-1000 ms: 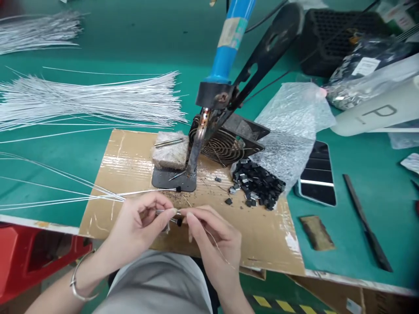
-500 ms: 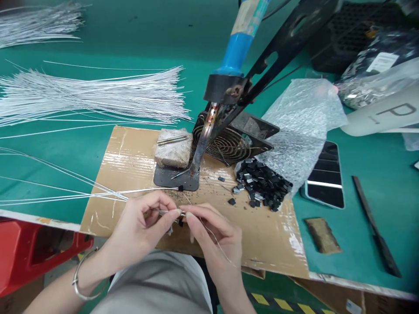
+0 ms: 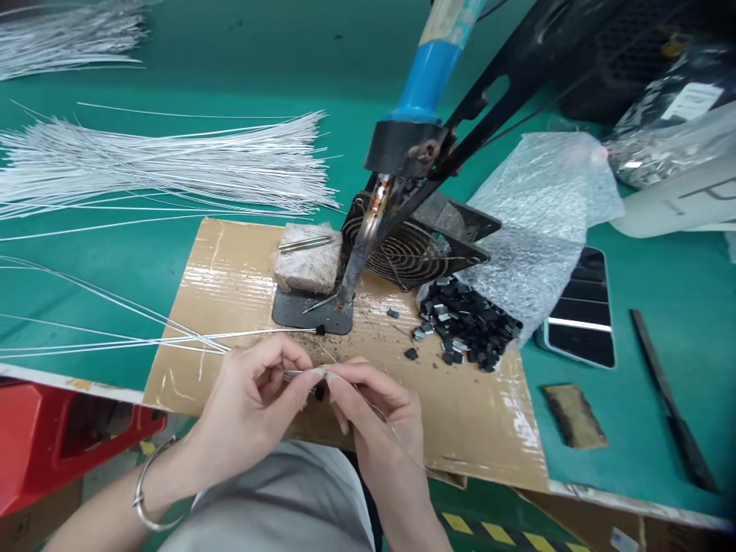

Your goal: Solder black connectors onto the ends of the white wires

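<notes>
My left hand (image 3: 253, 406) pinches white wires (image 3: 195, 336) whose long ends run off to the left. Its fingertips meet those of my right hand (image 3: 373, 414) above the front of the cardboard (image 3: 460, 429). A thin strand (image 3: 396, 433) passes through the right fingers and trails over that hand. Between the fingertips the small piece is too hidden to make out. A black connector (image 3: 319, 392) shows just under the fingers, and another black connector (image 3: 320, 330) on a wire end lies behind them.
A soldering iron (image 3: 368, 238) on a black arm hangs over a dark pad (image 3: 287, 310), beside a fan (image 3: 402, 249). Black connector pieces (image 3: 471, 326) are heaped at right, near a phone (image 3: 580, 314) and a dark tool (image 3: 672, 406). Wire bundles (image 3: 172, 165) lie at left.
My fingertips have closed together over the small piece between them. The view has shifted slightly, so the bench items at right appear farther right.
</notes>
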`<act>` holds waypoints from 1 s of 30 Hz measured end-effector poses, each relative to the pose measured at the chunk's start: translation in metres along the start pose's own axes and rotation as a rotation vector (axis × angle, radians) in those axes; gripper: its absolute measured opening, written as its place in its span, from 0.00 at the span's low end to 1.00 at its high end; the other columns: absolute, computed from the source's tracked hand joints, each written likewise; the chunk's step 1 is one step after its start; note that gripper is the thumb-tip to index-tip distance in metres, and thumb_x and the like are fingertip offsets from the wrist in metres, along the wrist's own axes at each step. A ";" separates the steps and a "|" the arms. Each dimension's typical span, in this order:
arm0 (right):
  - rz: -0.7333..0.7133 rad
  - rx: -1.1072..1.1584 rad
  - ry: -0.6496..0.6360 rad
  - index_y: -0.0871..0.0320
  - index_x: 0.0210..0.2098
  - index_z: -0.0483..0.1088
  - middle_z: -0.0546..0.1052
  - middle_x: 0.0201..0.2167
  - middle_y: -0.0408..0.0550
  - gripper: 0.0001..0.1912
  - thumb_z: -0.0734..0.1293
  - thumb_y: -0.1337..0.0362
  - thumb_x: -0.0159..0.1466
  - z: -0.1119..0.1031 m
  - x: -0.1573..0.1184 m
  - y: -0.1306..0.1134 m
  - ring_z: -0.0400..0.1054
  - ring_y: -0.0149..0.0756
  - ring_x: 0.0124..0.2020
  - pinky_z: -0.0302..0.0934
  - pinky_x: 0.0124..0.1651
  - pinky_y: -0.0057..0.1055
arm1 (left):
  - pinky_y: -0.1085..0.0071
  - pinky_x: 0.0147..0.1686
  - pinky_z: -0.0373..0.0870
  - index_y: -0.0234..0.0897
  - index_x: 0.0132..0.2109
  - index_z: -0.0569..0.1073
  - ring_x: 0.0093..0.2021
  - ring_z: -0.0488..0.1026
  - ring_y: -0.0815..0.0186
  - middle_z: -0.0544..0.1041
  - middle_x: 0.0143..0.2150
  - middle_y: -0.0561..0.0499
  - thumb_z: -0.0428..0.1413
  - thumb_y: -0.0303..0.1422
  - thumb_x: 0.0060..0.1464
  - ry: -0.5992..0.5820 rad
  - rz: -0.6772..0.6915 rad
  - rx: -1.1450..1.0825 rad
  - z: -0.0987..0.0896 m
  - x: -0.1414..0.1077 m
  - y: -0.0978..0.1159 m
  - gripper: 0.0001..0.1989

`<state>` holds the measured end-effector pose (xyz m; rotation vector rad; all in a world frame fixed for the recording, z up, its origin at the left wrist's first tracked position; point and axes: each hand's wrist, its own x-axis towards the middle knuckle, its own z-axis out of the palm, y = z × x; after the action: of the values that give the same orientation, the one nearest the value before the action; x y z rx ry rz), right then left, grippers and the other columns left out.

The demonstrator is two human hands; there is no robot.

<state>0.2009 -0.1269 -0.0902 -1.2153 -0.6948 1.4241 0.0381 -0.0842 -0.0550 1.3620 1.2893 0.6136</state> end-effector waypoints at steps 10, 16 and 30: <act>0.017 0.004 -0.013 0.51 0.37 0.87 0.75 0.26 0.43 0.08 0.77 0.55 0.66 -0.001 0.000 -0.002 0.58 0.27 0.23 0.53 0.25 0.26 | 0.70 0.25 0.54 0.39 0.37 0.74 0.26 0.59 0.68 0.67 0.28 0.56 0.58 0.38 0.68 0.007 0.034 0.018 0.000 -0.002 -0.002 0.11; 0.082 0.035 -0.056 0.54 0.32 0.86 0.74 0.23 0.43 0.11 0.78 0.53 0.63 -0.005 0.005 -0.008 0.58 0.27 0.21 0.50 0.23 0.26 | 0.69 0.27 0.56 0.39 0.37 0.75 0.28 0.63 0.67 0.70 0.29 0.54 0.58 0.39 0.69 -0.038 0.026 0.040 -0.003 -0.002 0.000 0.12; 0.294 0.021 -0.092 0.55 0.27 0.85 0.70 0.22 0.41 0.09 0.79 0.56 0.58 -0.008 0.008 -0.029 0.55 0.28 0.24 0.43 0.28 0.30 | 0.72 0.26 0.59 0.37 0.35 0.75 0.27 0.63 0.69 0.72 0.28 0.54 0.59 0.35 0.66 -0.133 -0.010 -0.043 -0.008 -0.001 0.010 0.10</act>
<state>0.2193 -0.1138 -0.0690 -1.2797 -0.5788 1.7347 0.0339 -0.0804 -0.0436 1.3377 1.1692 0.5321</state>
